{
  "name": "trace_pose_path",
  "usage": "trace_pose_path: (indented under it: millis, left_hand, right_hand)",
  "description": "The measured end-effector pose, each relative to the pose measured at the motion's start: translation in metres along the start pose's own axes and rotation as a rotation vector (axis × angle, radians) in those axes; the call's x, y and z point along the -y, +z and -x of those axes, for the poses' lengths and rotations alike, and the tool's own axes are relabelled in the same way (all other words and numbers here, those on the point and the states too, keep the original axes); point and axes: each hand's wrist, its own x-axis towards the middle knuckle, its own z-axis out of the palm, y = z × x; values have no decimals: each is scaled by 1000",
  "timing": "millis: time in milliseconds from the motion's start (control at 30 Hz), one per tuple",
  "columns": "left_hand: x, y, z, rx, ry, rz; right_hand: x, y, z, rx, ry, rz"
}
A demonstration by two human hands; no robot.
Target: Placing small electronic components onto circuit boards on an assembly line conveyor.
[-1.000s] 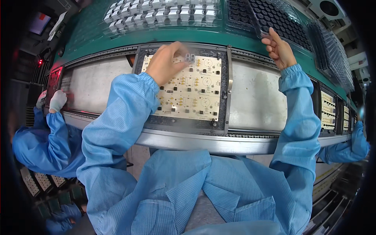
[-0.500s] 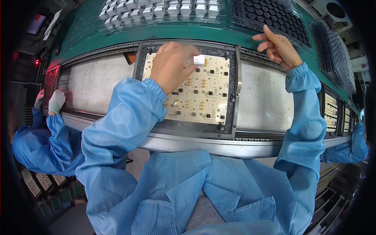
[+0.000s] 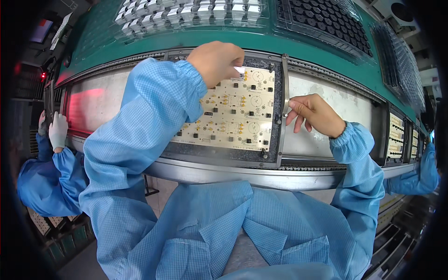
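Note:
A cream circuit board [image 3: 221, 126] with rows of small black parts and yellow components lies in a dark speckled carrier frame [image 3: 219, 156] on the conveyor. My left hand [image 3: 215, 60] is over the board's upper part, its thumb and fingers closed at a small white block-shaped component [image 3: 239, 72]. Most of that component is hidden by the fingertips. At the carrier's right side, my right hand [image 3: 315, 114] pinches a narrow metal bar [image 3: 284, 109] between thumb and forefinger, the other fingers hanging loosely curled.
Behind the conveyor, a green bench [image 3: 186, 42] bears a clear tray of white parts [image 3: 196, 14], a tray of black round parts [image 3: 322, 25] and stacked clear trays [image 3: 399, 65]. A co-worker's gloved hand [image 3: 58, 130] is at far left. More boards [image 3: 395, 135] stand at right.
My right hand has come down and left from the air onto the carrier's metal bar. My left hand has shifted up and right, closing at the white component. The co-worker's gloved hand moved slightly left.

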Motion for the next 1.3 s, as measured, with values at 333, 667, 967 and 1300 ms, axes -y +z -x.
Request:
trace_pose_path:
  millis: [333,667,967,1300]
  left_hand:
    - [-1,-28,-27,208,-82,-13]
    - [20,-50,0,-337,192,110]
    - [41,-101,-77,-230,29,-358]
    - [22,-112,-78,-293,105,-447]
  right_hand:
    - [11,-6,-4,66,-50,3]
    - [71,-65,-11,-543,-491,359]
    - [76,-89,-56,-967,-542,1001]
    - [66,-102,-23,-944,-445,1051]
